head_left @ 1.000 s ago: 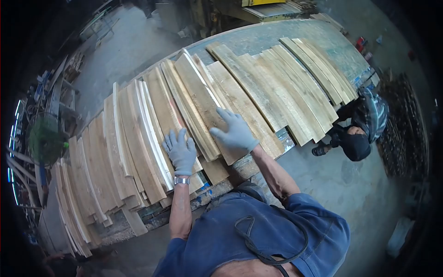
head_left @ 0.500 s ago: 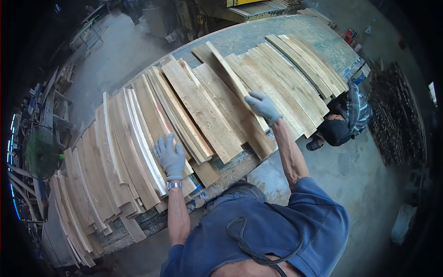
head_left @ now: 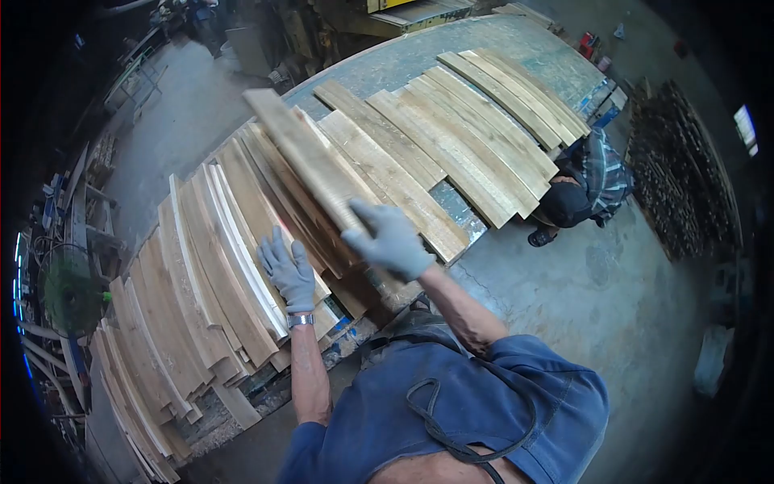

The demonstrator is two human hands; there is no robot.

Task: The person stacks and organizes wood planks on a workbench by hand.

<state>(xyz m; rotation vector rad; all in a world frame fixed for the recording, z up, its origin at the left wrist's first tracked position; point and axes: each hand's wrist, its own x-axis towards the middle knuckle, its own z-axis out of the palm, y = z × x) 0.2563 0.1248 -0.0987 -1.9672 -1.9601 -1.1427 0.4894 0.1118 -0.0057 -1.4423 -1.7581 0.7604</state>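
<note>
Wooden boards [head_left: 411, 165] lie side by side across a long worktable [head_left: 387, 60]. My right hand [head_left: 389, 242], in a grey glove, grips a board [head_left: 302, 153] that is tilted up over the boards near the middle; the motion blurs it. My left hand [head_left: 289, 270], also gloved, lies with its fingers spread on the boards to the left, beside some pale-edged strips [head_left: 242, 234]. A watch is on my left wrist.
At the right end of the table a person [head_left: 584, 194] in a dark cap bends low. Behind them stands a large stack of dark wood pieces [head_left: 681, 169]. A green fan [head_left: 72, 294] is at the far left, and yellow machinery [head_left: 387, 6] stands beyond the table.
My right hand has moved left with a board, which now tilts over the middle boards. A patch of tabletop shows between boards on the right. My left hand stays on the boards.
</note>
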